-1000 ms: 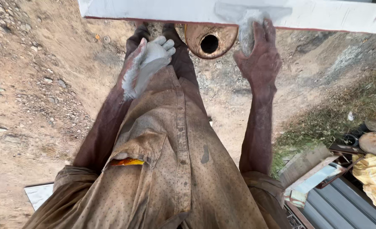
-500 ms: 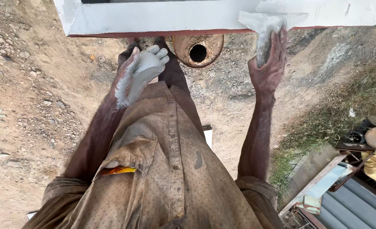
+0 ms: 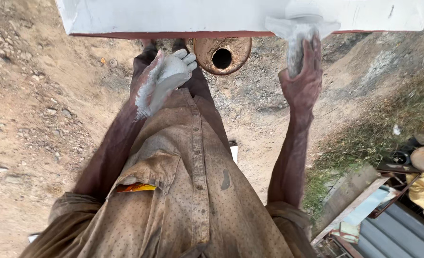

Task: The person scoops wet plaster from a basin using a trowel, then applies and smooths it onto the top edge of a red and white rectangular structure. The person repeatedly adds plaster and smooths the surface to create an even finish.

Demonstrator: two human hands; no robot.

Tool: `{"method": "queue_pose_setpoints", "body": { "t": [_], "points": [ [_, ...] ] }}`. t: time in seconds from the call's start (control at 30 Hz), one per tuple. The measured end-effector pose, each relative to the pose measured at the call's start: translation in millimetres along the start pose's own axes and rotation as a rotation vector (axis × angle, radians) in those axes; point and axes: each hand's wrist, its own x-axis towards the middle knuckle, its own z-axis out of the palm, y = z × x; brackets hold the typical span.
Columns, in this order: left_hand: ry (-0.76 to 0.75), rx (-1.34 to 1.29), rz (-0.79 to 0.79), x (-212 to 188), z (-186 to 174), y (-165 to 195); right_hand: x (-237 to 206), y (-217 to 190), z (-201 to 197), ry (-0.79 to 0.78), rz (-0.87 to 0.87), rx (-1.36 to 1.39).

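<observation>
Head view, looking straight down the person's front. At top, a white-coated ledge [image 3: 173, 16] with a reddish lower edge runs across the frame. The right hand [image 3: 303, 76] is raised against this ledge, fingers curled around a lump of grey-white plaster [image 3: 295, 50] that it presses to the white surface (a wet smear of the same material spreads just above the fingertips). The left hand [image 3: 161, 81] hangs lower, near the chest and apart from the ledge, its fingers loosely together and half curled; palm and fingers are thickly coated with pale plaster, and whether it grips anything cannot be told. Between the two hands, just below the ledge, lies a round rust-brown vessel [image 3: 221, 55] with a dark circular opening. A dusty tan, dotted shirt [image 3: 193, 191] fills the lower centre, with a yellow packet [image 3: 135, 187] showing at its chest pocket. Bare stony ground [image 3: 35, 105] lies to one side; grass and grey corrugated sheets [image 3: 398, 234] lie to the other.
</observation>
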Motion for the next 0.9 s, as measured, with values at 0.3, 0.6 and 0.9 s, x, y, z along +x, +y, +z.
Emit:
{"method": "queue_pose_setpoints", "body": {
  "t": [0.3, 0.6, 0.9],
  "points": [
    [0.130, -0.036, -0.009, -5.4, 8.0, 5.7, 4.2, -36.4, -29.8, -0.192, 0.074, -0.059],
    [0.096, 0.029, -0.005, -2.7, 16.9, 9.1, 37.2, 6.8, -32.4, -0.035, -0.090, -0.011],
    [0.143, 0.065, -0.006, -11.0, 15.7, 8.3, 47.1, 18.4, -10.8, -0.054, -0.072, 0.018]
  ]
}}
